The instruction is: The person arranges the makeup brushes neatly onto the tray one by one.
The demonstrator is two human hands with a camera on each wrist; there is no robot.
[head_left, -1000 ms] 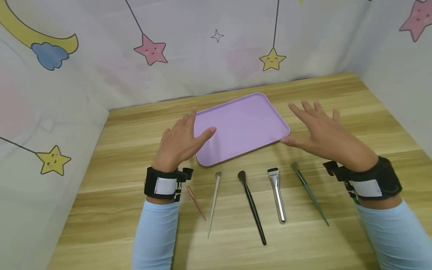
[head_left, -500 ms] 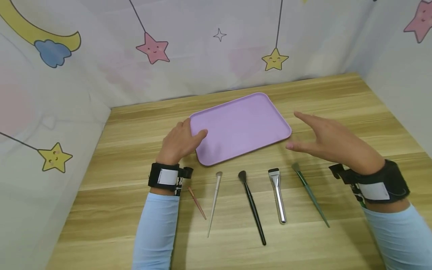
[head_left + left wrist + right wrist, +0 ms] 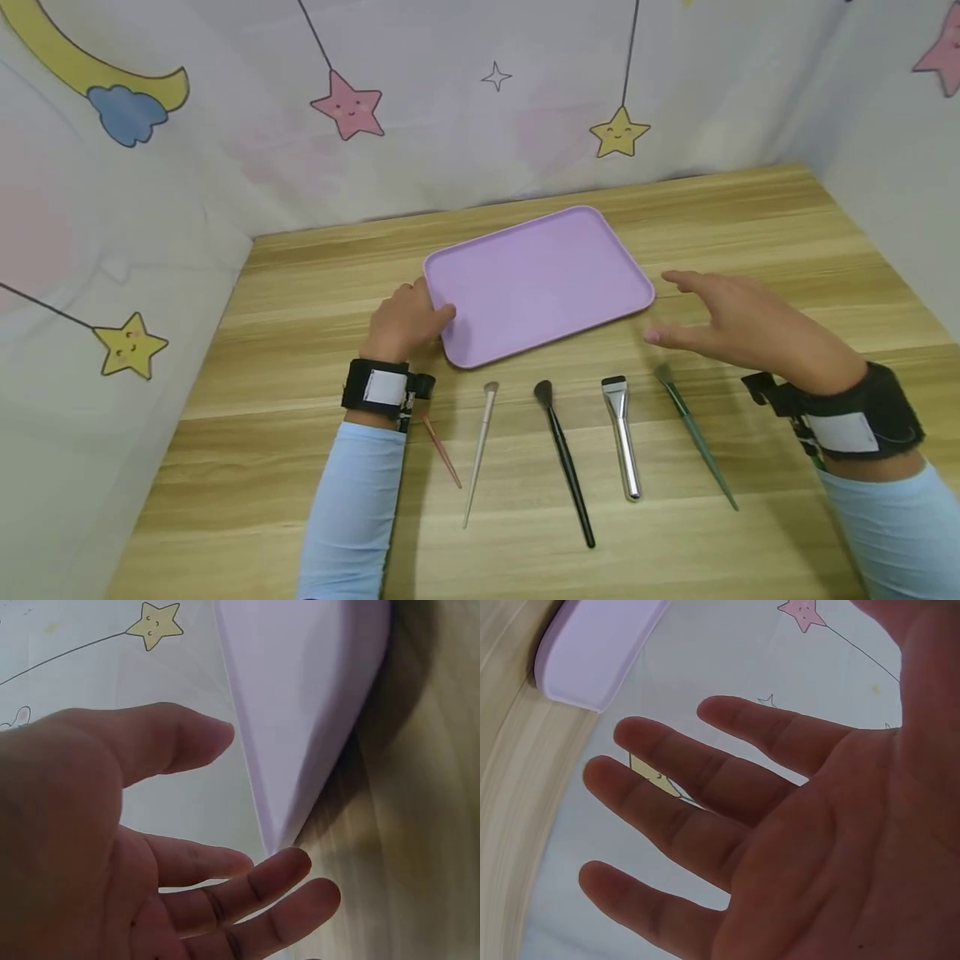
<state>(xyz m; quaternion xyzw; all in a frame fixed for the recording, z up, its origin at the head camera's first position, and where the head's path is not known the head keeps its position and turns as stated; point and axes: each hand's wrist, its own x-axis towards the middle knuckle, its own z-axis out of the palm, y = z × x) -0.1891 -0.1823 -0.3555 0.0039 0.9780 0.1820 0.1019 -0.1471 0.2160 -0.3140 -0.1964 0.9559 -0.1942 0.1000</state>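
A lilac rectangular tray (image 3: 543,279) lies at an angle near the back of the table. My left hand (image 3: 403,321) is at its left edge, the thumb over the rim. In the left wrist view, a gap shows between thumb and tray (image 3: 289,697), and the fingertips are by its corner; whether they touch cannot be told. My right hand (image 3: 757,329) hovers off the tray's right corner, holding nothing. In the right wrist view its fingers (image 3: 697,776) are straight and spread, apart from the tray (image 3: 592,652).
Several makeup brushes lie in a row before the tray: a small pink one (image 3: 441,450), a thin white one (image 3: 479,454), a black one (image 3: 565,462), a silver flat-headed one (image 3: 622,437) and a green one (image 3: 697,437). A printed curtain (image 3: 450,167) stands behind the wooden table (image 3: 262,367).
My left hand has come down to the tray's left edge. My right hand has lowered beside the right corner, its fingers closer together in the head view. Tray and brushes have stayed put.
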